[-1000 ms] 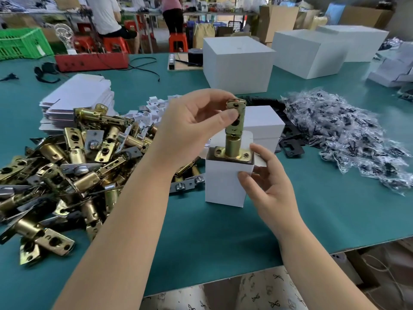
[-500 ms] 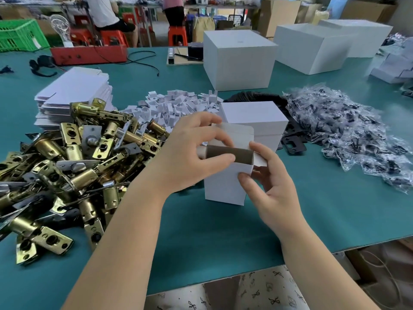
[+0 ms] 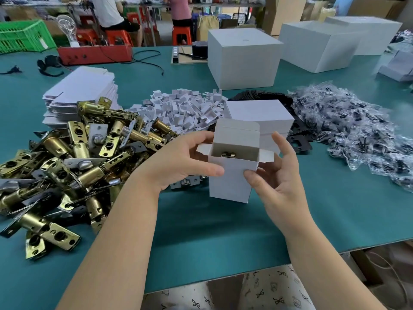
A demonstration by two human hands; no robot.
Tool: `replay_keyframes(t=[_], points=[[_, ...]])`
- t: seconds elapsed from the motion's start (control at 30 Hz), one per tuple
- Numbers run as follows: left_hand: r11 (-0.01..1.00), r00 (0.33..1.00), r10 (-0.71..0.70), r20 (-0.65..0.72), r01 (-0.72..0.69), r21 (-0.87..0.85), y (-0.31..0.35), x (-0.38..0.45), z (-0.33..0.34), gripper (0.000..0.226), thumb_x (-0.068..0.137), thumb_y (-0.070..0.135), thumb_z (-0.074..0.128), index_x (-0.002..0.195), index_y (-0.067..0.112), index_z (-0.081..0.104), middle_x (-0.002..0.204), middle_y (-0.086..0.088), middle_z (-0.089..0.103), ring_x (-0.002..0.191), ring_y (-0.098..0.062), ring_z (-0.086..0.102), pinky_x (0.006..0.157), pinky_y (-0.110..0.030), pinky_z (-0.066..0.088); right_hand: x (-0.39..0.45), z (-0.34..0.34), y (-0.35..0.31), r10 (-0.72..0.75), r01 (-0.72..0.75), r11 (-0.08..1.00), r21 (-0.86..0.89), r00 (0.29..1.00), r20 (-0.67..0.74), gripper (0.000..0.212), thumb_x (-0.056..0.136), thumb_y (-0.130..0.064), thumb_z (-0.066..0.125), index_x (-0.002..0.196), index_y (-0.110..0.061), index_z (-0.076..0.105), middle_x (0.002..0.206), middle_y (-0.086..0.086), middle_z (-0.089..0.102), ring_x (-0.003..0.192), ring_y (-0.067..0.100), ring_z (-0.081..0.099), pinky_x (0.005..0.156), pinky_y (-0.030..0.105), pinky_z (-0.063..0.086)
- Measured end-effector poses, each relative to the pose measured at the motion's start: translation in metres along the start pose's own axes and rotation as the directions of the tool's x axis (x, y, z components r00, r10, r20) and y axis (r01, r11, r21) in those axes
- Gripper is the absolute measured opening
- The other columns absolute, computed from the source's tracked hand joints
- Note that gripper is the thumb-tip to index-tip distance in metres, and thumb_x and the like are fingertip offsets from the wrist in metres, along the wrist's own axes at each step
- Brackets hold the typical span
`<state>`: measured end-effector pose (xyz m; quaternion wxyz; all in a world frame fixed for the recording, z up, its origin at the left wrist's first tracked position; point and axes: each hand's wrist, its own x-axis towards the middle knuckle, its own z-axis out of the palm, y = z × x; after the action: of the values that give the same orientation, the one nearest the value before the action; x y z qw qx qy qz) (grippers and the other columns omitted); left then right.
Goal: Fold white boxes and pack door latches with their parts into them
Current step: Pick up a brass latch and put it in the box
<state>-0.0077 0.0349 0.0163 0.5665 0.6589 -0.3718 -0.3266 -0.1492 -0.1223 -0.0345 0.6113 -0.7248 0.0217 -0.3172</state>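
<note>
Upright white box (image 3: 231,175), long axis vertical, stands on the table (image 3: 201,231) between the hands, left hand (image 3: 178,162) and right hand (image 3: 277,173) gripping opposite sides, latch (image 3: 228,154) inside, lid flap (image 3: 237,133) raised beyond both.

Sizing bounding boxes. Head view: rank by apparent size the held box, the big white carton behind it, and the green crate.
1. Big white carton
2. Held box: nearer the camera, so the gap is probably understated
3. Green crate: cut off by the frame edge, true size unsure
</note>
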Motion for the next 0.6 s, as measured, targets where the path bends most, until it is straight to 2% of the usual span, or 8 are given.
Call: replay_keyframes(t=[0.1, 0.17, 0.23, 0.3, 0.37, 0.43, 0.5, 0.6], points=[[0.998, 0.997, 0.043, -0.057, -0.041, 0.037, -0.001, 0.001, 0.004, 0.051, 0.074, -0.005, 0.078, 0.114, 0.022, 0.065, 0.11, 0.005, 0.074, 0.098, -0.016, 0.072, 0.076, -0.022, 0.057, 0.0, -0.001, 0.0, 0.016, -0.016, 1.0, -0.011, 1.0, 0.004, 0.061, 0.084, -0.027, 0.063, 0.128, -0.057, 0.032, 0.098, -0.023, 0.064, 0.1, 0.007, 0.064, 0.083, 0.016, 0.049], [0.995, 0.997, 0.056, -0.059, -0.051, 0.083, 0.001, 0.0, 0.006, 0.054, 0.071, -0.001, 0.08, 0.117, 0.023, 0.066, 0.112, 0.006, 0.073, 0.102, -0.015, 0.071, 0.08, -0.025, 0.058, -0.001, -0.001, -0.002, 0.018, -0.017, 1.0, 0.008, 0.999, -0.029, 0.053, 0.084, -0.022, 0.059, 0.126, -0.049, 0.039, 0.099, -0.023, 0.063, 0.099, 0.006, 0.063, 0.083, 0.018, 0.05], [0.989, 0.997, 0.061, -0.05, -0.054, 0.135, 0.002, -0.001, 0.005, 0.058, 0.069, 0.007, 0.08, 0.122, 0.025, 0.065, 0.114, 0.007, 0.073, 0.104, -0.013, 0.07, 0.084, -0.026, 0.057, 0.002, -0.004, -0.006, 0.011, -0.003, 0.998, 0.055, 0.989, -0.145, 0.037, 0.083, -0.017, 0.056, 0.116, -0.034, 0.052, 0.096, -0.022, 0.063, 0.092, 0.002, 0.061, 0.081, 0.019, 0.05], [0.988, 0.998, 0.045, -0.043, -0.038, 0.151, 0.003, -0.001, 0.006, 0.06, 0.068, 0.012, 0.08, 0.123, 0.028, 0.064, 0.114, 0.009, 0.072, 0.106, -0.012, 0.069, 0.09, -0.031, 0.056, 0.012, -0.014, -0.007, 0.131, -0.069, 0.976, 0.206, 0.943, -0.305, 0.02, 0.082, -0.012, 0.053, 0.099, -0.022, 0.061, 0.084, -0.015, 0.067, 0.079, 0.004, 0.062, 0.073, 0.021, 0.053], [0.992, 0.999, 0.025, -0.039, -0.02, 0.125, 0.003, 0.0, 0.007, 0.057, 0.068, 0.013, 0.08, 0.12, 0.031, 0.066, 0.114, 0.009, 0.073, 0.106, -0.013, 0.069, 0.095, -0.035, 0.053, 0.028, -0.032, -0.006, 0.296, -0.197, 0.94, 0.278, 0.876, -0.381, 0.015, 0.087, -0.007, 0.052, 0.087, -0.018, 0.063, 0.073, -0.008, 0.067, 0.064, 0.006, 0.061, 0.059, 0.021, 0.053], [0.993, 0.999, 0.031, -0.036, -0.027, 0.117, 0.002, 0.001, 0.007, 0.05, 0.069, 0.014, 0.08, 0.112, 0.037, 0.069, 0.112, 0.011, 0.073, 0.104, -0.011, 0.07, 0.095, -0.03, 0.054, 0.049, -0.057, -0.001, 0.374, -0.351, 0.927, 0.131, 0.842, -0.388, 0.019, 0.089, -0.004, 0.054, 0.084, -0.02, 0.063, 0.072, -0.005, 0.065, 0.059, 0.005, 0.059, 0.053, 0.019, 0.051], [0.992, 0.999, 0.032, -0.026, -0.029, 0.119, 0.002, 0.0, 0.007, 0.047, 0.07, 0.014, 0.08, 0.106, 0.044, 0.071, 0.111, 0.013, 0.073, 0.103, -0.01, 0.07, 0.095, -0.021, 0.05, 0.069, -0.078, 0.009, 0.372, -0.438, 0.894, -0.088, 0.839, -0.398, 0.016, 0.089, -0.007, 0.056, 0.086, -0.021, 0.063, 0.077, -0.003, 0.063, 0.063, 0.005, 0.058, 0.054, 0.018, 0.051], [0.994, 1.0, 0.014, -0.01, -0.013, 0.107, 0.003, 0.0, 0.005, 0.047, 0.072, 0.013, 0.079, 0.108, 0.042, 0.072, 0.111, 0.012, 0.073, 0.102, -0.01, 0.07, 0.091, -0.017, 0.051, 0.093, -0.1, 0.022, 0.356, -0.502, 0.826, -0.256, 0.817, -0.453, 0.013, 0.087, -0.009, 0.059, 0.097, -0.016, 0.064, 0.079, -0.003, 0.06, 0.069, 0.009, 0.055, 0.069, 0.028, 0.053]])
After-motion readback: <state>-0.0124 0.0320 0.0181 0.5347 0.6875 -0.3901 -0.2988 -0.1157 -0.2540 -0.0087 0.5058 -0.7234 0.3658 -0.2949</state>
